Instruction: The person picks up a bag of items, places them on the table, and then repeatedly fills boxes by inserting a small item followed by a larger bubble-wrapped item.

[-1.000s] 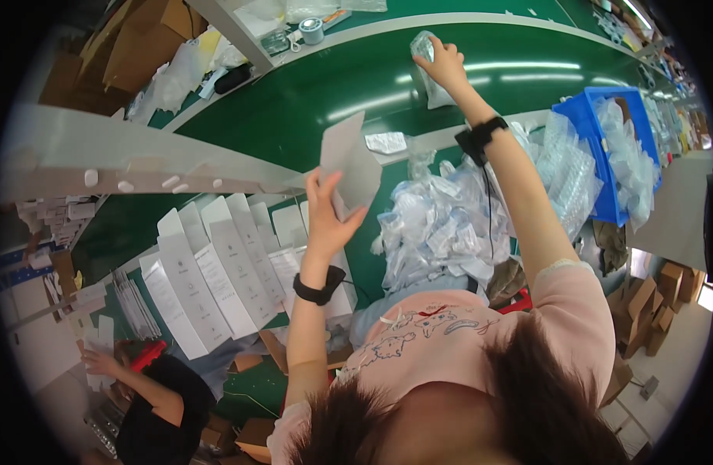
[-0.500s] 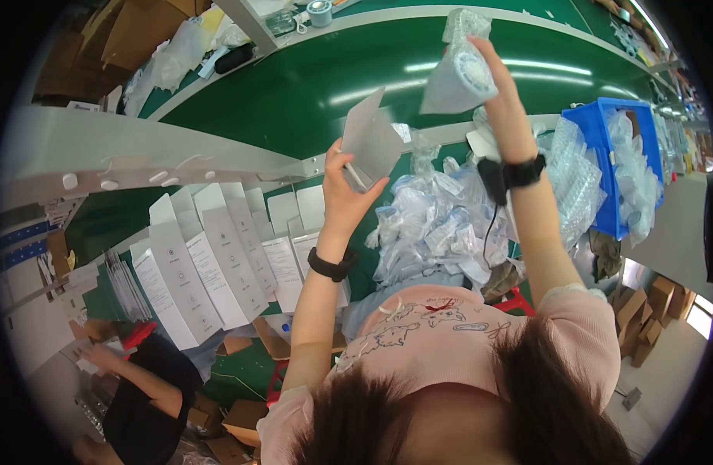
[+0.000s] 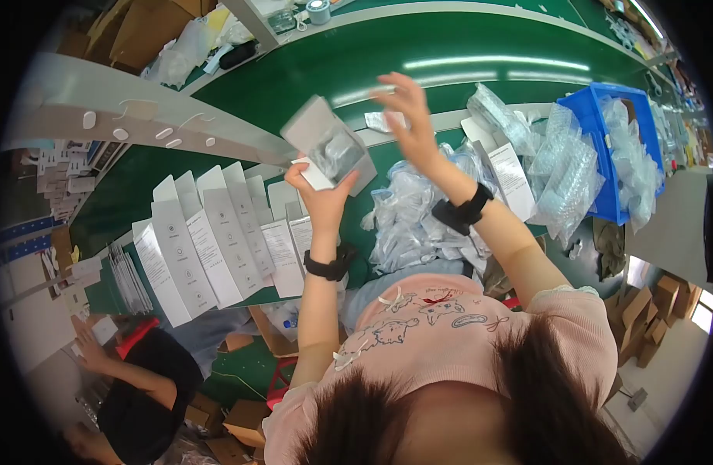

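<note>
Green tabletop (image 3: 480,46) is sitting below while the left hand (image 3: 322,194) is gripping a small box (image 3: 329,147) mouth-up for loading. Right hand (image 3: 409,116) is hovering open beside it, holding nothing.

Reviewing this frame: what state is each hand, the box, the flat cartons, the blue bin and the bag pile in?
Left hand: gripping the small grey box.
Small grey box: open, clear bag inside.
Right hand: raised, fingers spread, empty.
Flat cartons: unfolded, overlapped in a row.
Blue bin: filled with clear bags.
Bag pile: loosely heaped.

Flat white cartons (image 3: 209,240) fanned along my green table's (image 3: 310,62) left edge, blue bin (image 3: 604,147) of plastic bags at its right edge, tape roll (image 3: 318,11) at the far edge.
</note>
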`<state>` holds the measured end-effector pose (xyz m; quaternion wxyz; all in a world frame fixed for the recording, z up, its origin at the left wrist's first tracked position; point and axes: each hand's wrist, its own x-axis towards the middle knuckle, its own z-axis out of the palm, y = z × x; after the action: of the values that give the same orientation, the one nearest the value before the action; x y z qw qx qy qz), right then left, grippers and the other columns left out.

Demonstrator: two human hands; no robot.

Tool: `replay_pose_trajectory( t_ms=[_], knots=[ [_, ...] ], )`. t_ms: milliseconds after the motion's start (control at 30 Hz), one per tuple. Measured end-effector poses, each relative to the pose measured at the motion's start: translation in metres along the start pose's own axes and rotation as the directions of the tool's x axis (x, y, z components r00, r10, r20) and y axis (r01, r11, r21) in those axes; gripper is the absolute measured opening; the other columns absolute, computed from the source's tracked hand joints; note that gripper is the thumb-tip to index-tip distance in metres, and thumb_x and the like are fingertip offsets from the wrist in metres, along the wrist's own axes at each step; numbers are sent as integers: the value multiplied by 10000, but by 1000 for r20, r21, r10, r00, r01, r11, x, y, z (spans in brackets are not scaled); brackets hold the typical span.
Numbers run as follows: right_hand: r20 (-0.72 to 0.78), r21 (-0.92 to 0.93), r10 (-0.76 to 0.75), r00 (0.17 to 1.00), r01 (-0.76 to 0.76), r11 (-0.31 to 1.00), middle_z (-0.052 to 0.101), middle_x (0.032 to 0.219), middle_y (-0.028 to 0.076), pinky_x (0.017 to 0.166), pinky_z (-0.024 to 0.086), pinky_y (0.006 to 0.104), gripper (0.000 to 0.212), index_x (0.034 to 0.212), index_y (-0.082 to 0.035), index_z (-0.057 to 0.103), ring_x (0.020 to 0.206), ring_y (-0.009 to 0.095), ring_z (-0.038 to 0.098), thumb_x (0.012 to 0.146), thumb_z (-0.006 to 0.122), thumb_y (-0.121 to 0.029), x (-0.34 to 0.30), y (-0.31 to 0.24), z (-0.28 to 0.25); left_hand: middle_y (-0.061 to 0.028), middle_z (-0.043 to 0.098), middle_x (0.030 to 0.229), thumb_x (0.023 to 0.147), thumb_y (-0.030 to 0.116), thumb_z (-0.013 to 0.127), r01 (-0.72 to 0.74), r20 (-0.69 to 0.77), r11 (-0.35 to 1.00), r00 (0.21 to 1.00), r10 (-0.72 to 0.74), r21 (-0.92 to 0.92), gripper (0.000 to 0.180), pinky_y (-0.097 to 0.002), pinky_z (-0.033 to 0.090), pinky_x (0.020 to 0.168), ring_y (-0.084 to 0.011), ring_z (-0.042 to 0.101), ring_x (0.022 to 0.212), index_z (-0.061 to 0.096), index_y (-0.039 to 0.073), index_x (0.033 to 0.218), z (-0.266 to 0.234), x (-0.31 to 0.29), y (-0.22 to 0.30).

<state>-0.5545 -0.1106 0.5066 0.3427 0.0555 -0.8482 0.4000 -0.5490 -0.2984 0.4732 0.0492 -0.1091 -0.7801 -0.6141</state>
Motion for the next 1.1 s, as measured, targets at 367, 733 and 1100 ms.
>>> replay_pose_trajectory(
  t_ms=[367,733,1100],
  knots=[
    [574,-456,387,722,-110,883,550,1024,111,780,439,356,375,1015,-68,571,945,275,504,662,683,-130,-39,113,29,-208,388,1191,641,65,705,-254,219,907,958,186,337,325,-382,402,838,-344,490,980,531,-8,906,-25,-5,50],
    [574,159,-486,660,492,856,540,826,58,632,468,296,174,854,-34,585,800,233,548,683,606,-64,30,-64,-43,-178,554,944,636,35,649,-180,176,842,979,103,509,93,-346,443,665,-309,557,749,589,-22,678,-29,16,45],
    [710,236,-508,488,515,824,529,984,62,853,420,358,213,879,-65,574,1044,243,470,681,624,-123,11,-50,-14,-78,597,706,670,90,662,25,81,948,995,-53,318,120,-257,409,601,-157,528,623,609,-17,685,-38,28,34]
  ],
)
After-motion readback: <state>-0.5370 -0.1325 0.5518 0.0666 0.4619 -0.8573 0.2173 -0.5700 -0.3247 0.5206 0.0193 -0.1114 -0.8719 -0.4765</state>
